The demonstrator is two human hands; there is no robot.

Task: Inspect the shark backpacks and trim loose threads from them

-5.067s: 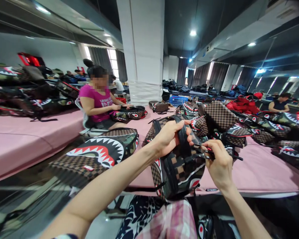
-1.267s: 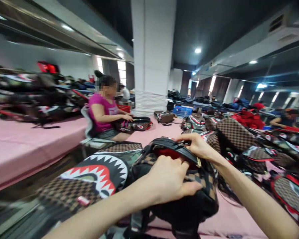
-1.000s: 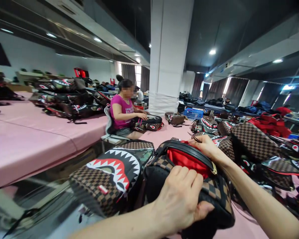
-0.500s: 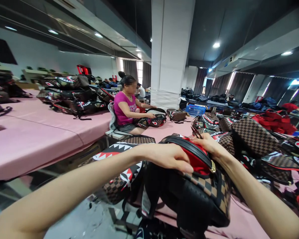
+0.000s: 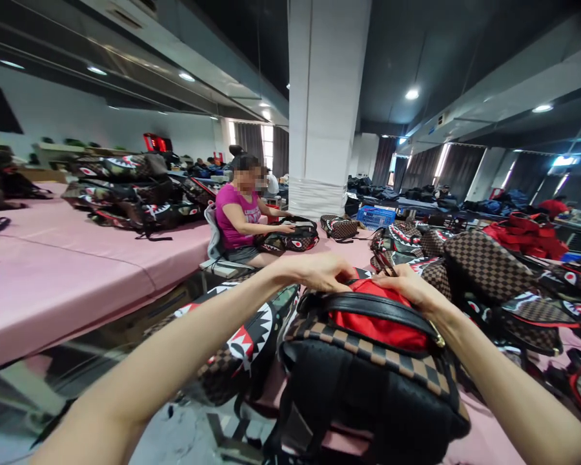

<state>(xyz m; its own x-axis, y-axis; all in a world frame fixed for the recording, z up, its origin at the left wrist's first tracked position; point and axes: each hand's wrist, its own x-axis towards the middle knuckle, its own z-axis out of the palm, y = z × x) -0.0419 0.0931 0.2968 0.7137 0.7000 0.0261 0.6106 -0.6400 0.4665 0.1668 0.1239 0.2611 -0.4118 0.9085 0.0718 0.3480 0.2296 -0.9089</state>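
Note:
A checkered brown and black backpack (image 5: pixel 368 387) stands in front of me with its black padded back towards me. Its top is unzipped, and the red lining (image 5: pixel 368 316) shows behind a black carry handle (image 5: pixel 387 310). My left hand (image 5: pixel 330 272) grips the far edge of the opening, thumb on the lining side and fingertips partly hidden. On the right of the same edge, my right hand (image 5: pixel 407 284) is closed on the fabric, its fingertips partly out of sight. A gold zipper pull (image 5: pixel 437 334) hangs beside my right wrist.
Another shark-mouth backpack (image 5: pixel 252 332) lies to the left. Several checkered bags (image 5: pixel 489 268) are heaped on the right, near red fabric (image 5: pixel 525 236) and a blue basket (image 5: pixel 376 217). A seated person (image 5: pixel 237 210) handles a bag ahead. More bags (image 5: pixel 126 187) cover part of the pink table (image 5: pixel 77 278).
My left hand has moved from the near side of the opening to its far edge. The backpack has turned its back more towards me, and more red lining shows.

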